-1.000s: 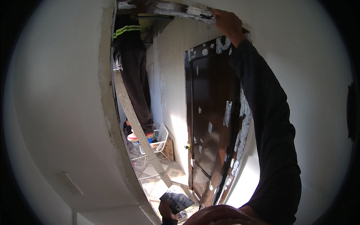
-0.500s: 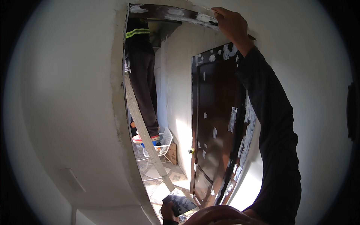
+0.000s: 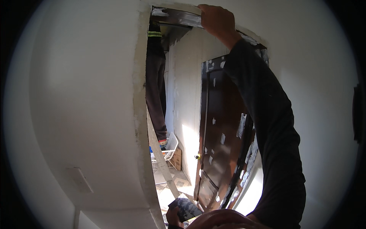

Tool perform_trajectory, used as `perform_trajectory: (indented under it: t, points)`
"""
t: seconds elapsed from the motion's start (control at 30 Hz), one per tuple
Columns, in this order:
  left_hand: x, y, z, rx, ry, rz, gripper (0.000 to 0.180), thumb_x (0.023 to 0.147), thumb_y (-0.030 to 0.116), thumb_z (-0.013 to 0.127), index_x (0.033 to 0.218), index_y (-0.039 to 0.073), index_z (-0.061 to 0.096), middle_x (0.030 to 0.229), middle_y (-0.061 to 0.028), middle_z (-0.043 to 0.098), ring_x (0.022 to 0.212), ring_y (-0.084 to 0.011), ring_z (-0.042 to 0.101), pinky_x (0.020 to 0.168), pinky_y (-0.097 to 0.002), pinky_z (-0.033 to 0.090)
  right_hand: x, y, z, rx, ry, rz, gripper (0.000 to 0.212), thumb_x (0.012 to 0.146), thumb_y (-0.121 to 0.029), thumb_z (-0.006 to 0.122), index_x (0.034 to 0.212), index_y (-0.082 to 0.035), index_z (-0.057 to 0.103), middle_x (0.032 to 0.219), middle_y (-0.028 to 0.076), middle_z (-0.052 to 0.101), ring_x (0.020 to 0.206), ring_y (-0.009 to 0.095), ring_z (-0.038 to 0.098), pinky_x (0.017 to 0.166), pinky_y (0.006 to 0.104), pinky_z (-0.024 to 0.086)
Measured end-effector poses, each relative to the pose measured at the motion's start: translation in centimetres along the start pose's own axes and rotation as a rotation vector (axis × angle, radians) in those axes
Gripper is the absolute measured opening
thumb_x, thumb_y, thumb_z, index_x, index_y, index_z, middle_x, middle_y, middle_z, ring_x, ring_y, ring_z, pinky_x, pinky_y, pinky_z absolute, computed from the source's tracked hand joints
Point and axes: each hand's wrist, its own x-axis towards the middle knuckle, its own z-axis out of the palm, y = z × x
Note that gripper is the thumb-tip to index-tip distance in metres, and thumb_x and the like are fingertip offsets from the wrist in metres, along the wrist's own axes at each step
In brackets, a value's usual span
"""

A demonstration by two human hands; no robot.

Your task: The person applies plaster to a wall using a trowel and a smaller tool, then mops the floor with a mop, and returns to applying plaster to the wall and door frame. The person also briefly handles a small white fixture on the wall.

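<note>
My right hand (image 3: 218, 22) is raised to the dark head of a door frame (image 3: 176, 16), which carries patches of white filler. Its fingers are closed at the frame's upper edge, and whatever they hold is hidden. Low down near the lower edge, my left hand (image 3: 173, 216) grips a dark flat plate (image 3: 185, 208) smeared with grey-white filler. Beyond the frame a dark brown panelled door (image 3: 223, 103) stands open, spotted with white patches. A brass-coloured knob (image 3: 197, 156) sits on its left edge.
Through the doorway, another person's legs (image 3: 155, 76) in dark trousers stand raised behind a slanting wooden board (image 3: 163, 168). A white chair (image 3: 171, 147) and a cardboard box (image 3: 176, 159) are on the tiled floor behind. A pale wall (image 3: 91, 99) fills the left side.
My right hand has shifted left along the top of the frame. The view has turned somewhat, so the doorway sits further right. My left hand still grips the smeared plate.
</note>
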Motion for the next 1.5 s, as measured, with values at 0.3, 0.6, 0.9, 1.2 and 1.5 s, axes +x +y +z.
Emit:
perform_trajectory:
  t: [0.3,0.6,0.9,1.2,1.5]
  points:
    - [-0.3,1.2,-1.2,0.016,-0.015,-0.023,0.031,0.078,0.006,0.059,0.109,0.0,0.062,0.093,-0.0072,0.066,0.081,-0.0217,0.067,0.075,-0.0352,0.055,1.1,-1.3,-1.2,-0.032,-0.066,0.093,0.032,0.091,-0.021,0.045,0.111,-0.02,0.071,0.084,0.011,0.071,0.079,0.028,0.07,0.074,0.0434,0.055]
    - [-0.5,2.1,-1.5,0.025,-0.036,-0.046,0.031,0.079,0.007,0.059,0.11,0.0,0.062,0.094,-0.007,0.066,0.081,-0.0212,0.067,0.075,-0.0352,0.055,1.9,-3.2,-1.3,0.055,-0.087,0.083,0.031,0.091,-0.022,0.047,0.111,-0.021,0.071,0.093,0.011,0.071,0.084,0.029,0.069,0.077,0.0426,0.055]
    - [-0.7,3.0,-1.8,0.03,-0.042,-0.055,0.031,0.08,0.007,0.059,0.11,0.001,0.062,0.094,-0.0068,0.066,0.081,-0.0207,0.067,0.074,-0.0351,0.055,2.2,-4.0,-1.4,0.013,-0.083,0.1,0.032,0.084,-0.02,0.051,0.109,-0.02,0.071,0.088,0.01,0.071,0.081,0.03,0.069,0.073,0.0439,0.055]
    - [-1.0,3.3,-2.0,0.04,-0.043,-0.049,0.03,0.081,0.008,0.059,0.11,0.001,0.062,0.094,-0.0066,0.066,0.081,-0.0202,0.066,0.074,-0.0351,0.055,1.2,-4.6,-3.3,0.147,-0.064,0.065,0.03,0.09,-0.026,0.052,0.113,-0.02,0.07,0.089,0.01,0.072,0.081,0.029,0.069,0.076,0.0426,0.054]
    - [-1.6,3.8,-2.2,0.074,-0.038,-0.023,0.03,0.082,0.009,0.06,0.111,0.002,0.062,0.094,-0.0064,0.066,0.08,-0.0198,0.066,0.074,-0.0351,0.055,0.6,-6.2,-5.0,0.271,-0.063,0.073,0.029,0.092,-0.029,0.054,0.115,-0.019,0.069,0.089,0.009,0.072,0.081,0.026,0.069,0.077,0.0386,0.053]
